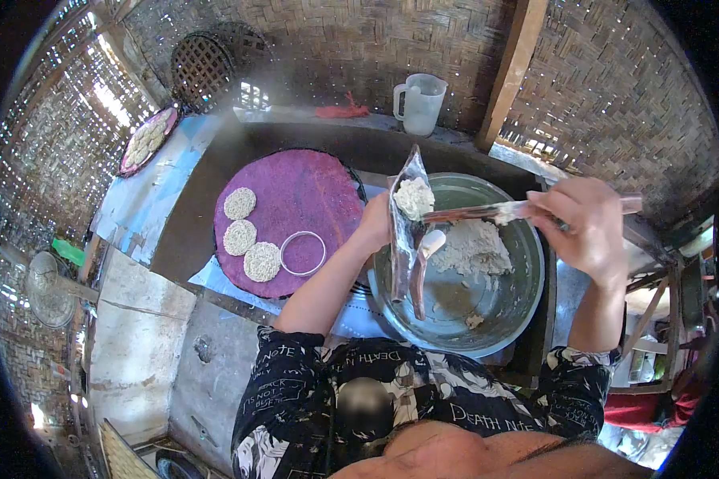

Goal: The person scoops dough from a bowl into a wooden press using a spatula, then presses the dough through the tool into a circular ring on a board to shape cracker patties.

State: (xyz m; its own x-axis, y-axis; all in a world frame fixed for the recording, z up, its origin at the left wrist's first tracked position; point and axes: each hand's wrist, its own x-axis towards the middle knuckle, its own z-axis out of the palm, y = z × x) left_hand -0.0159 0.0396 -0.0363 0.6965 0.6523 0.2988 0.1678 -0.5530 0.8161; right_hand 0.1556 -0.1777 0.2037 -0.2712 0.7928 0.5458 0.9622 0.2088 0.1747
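Observation:
My left hand (pixel 378 221) is closed around a long, pointed, trough-like tool (pixel 410 259), held tilted over the grey basin (pixel 535 291). A lump of pale, grainy dough (pixel 414 198) rests on its upper part. A small white piece (pixel 433 243) shows beside the tool; I cannot make out what it is. My right hand (pixel 585 227) grips a wooden spatula (pixel 475 213), whose far end touches the lump and has dough stuck along it. More crumbly dough (pixel 475 249) lies in the basin below.
Left of the basin, a round tray with purple cloth (pixel 295 188) bears several flat grainy discs (pixel 239 238) and a white ring (pixel 302 233). A clear plastic jug (pixel 422 104) stands on the back ledge near a red cloth (pixel 343 108). Another tray of discs (pixel 148 142) sits far left.

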